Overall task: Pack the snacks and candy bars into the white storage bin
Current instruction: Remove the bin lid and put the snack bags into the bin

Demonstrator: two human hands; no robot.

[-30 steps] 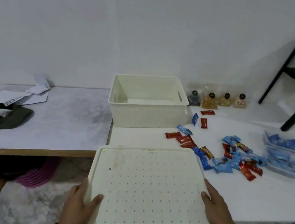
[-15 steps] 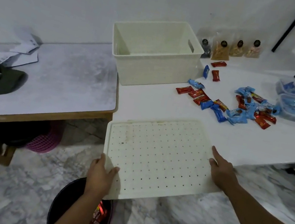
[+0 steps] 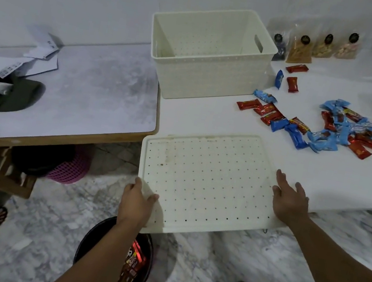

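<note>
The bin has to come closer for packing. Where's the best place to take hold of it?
Probably the white storage bin by its two short end walls, from above: the right wall has a cutout handle. The bin stands upright, open-topped and empty.

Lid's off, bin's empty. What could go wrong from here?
1. The perforated lid overhangs the white table edge, with the left hand gripping its near corner and the right hand on its right edge; released there, it may tip to the floor.
2. The loose candy bars lie close beyond the lid; pushing it forward could scatter them.
</note>
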